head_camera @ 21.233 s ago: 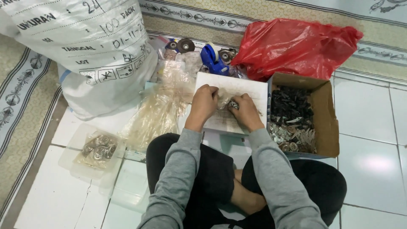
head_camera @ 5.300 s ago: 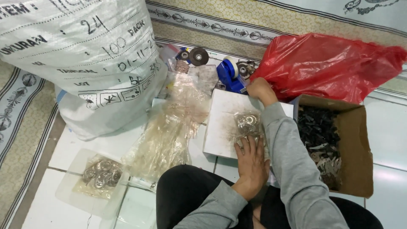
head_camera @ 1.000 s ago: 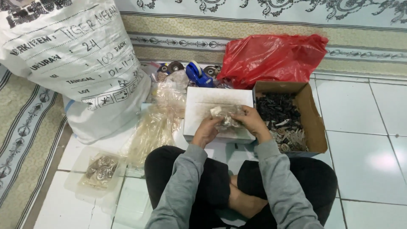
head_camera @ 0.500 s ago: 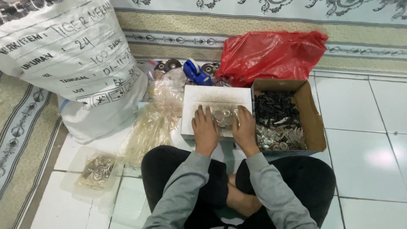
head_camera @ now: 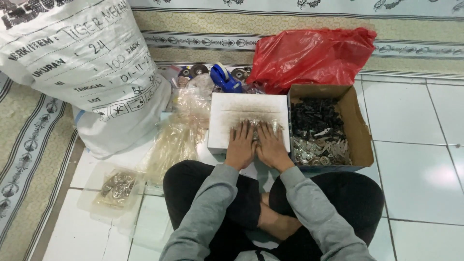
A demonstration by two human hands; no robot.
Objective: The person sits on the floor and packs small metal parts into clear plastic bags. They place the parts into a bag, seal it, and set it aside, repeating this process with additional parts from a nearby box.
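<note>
From my remote seat, I saw the person sitting cross-legged on white floor tiles, grey sleeves reaching forward. Both palms lay flat, fingers spread: the left hand and right hand side by side, pressing down a small clear plastic packet of metal parts, which showed only between and past the fingertips. The packet rested on a white box lid, near its front edge. Just right stood an open cardboard box holding dark and silvery hardware. Left lay crumpled clear bags. Farther off sat a red plastic bag, a blue tape dispenser and a big white sack on a patterned carpet.
</note>
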